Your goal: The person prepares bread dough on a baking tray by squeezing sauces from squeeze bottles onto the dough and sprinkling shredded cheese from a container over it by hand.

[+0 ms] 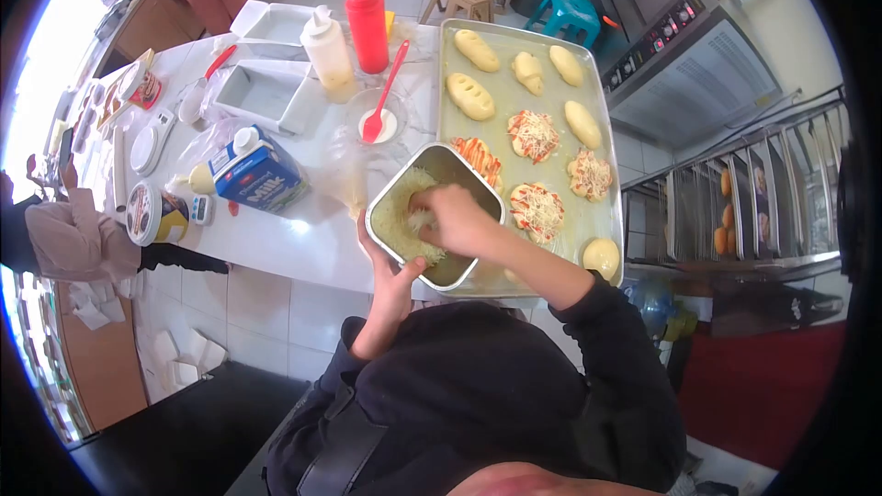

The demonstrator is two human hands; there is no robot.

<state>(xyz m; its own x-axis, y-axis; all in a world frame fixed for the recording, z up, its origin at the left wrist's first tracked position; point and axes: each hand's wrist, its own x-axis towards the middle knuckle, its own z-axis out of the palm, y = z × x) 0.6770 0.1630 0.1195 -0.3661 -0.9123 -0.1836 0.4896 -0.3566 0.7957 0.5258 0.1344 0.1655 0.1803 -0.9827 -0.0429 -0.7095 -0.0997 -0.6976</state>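
My left hand point(393, 289) grips the near left side of a square metal container point(467, 174), thumb at its rim. Shredded cheese point(397, 211) lies inside it, heaped toward the left. Reaching into the container, my right hand point(455, 220) has its fingers curled down into the cheese; the fingertips are partly hidden. The container is held over the left edge of a large baking tray point(446, 64). On that tray sit several dough pieces topped with red sauce and shreds, such as this round one point(537, 211), and several plain dough pieces like this oval loaf point(471, 97).
Left of the container stand a glass bowl with a red spatula point(386, 92), a milk carton point(257, 174), a red squeeze bottle point(367, 32) and a white one point(326, 50). A tray rack point(744, 202) and oven point(707, 55) are at right. Another person point(78, 234) is at far left.
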